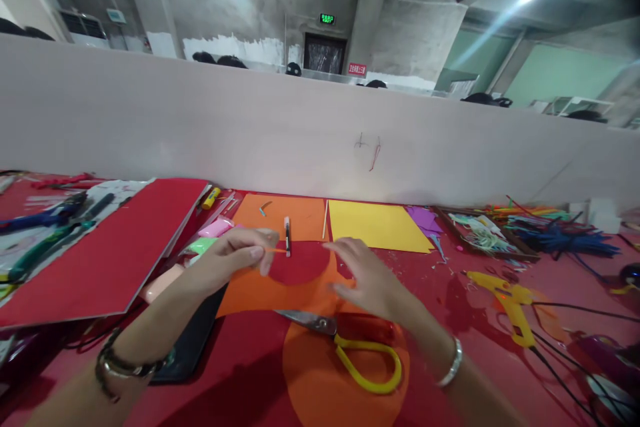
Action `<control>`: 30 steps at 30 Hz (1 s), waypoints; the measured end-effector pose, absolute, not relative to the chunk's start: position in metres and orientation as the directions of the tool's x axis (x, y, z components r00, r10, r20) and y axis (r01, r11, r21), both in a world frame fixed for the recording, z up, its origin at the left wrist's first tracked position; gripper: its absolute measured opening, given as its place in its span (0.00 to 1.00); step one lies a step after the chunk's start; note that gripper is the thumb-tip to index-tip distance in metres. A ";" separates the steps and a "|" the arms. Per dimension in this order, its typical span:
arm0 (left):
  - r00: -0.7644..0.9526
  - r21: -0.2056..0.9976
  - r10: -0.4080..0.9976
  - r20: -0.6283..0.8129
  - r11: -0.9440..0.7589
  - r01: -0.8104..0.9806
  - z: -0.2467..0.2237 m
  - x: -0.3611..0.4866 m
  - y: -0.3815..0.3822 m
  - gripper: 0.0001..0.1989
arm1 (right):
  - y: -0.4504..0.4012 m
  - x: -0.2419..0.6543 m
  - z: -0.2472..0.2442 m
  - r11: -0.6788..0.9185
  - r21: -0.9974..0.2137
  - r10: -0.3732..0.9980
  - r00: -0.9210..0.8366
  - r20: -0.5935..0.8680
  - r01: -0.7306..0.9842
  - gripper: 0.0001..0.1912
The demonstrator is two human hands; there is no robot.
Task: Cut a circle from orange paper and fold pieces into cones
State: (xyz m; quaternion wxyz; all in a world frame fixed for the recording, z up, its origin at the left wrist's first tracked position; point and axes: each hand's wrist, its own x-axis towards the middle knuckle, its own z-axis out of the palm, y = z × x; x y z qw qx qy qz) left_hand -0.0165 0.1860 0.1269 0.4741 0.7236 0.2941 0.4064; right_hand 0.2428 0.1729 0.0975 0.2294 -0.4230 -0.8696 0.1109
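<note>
My left hand (240, 255) is closed, its fingertips pinching a thin orange strip (276, 251) that points to the right. My right hand (367, 277) has its fingers apart, over the right end of an orange paper with a curved cut-out (280, 297). Below that paper, scissors with yellow handles (370, 387) rest on a rounded orange paper piece (320, 373). A black-and-clear pen (287, 237) lies just beyond the strip, partly across an orange sheet (300, 213).
Yellow sheet (377, 223) at the back; large red board (105, 247) and pliers (40, 250) at left. A dark phone-like object (187, 347) lies beneath my left forearm. At right are a yellow glue gun (510, 303) with cables, a tray (487, 237) and blue pipe cleaners (560, 237).
</note>
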 end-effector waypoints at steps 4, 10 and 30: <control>0.572 0.892 0.750 0.333 -0.447 0.068 0.127 -0.008 0.181 0.19 | 0.173 0.192 0.097 0.769 -0.485 0.591 -0.751 0.294 0.416 0.26; 0.385 0.936 0.858 0.340 -0.346 -0.056 0.117 -0.018 0.183 0.16 | 0.186 0.161 0.074 0.737 -0.527 0.621 -0.734 0.276 0.425 0.11; -0.128 0.827 0.972 0.196 -0.234 -0.512 0.136 -0.049 0.196 0.13 | 0.176 0.179 0.089 0.676 -0.408 0.733 -0.617 0.286 0.613 0.16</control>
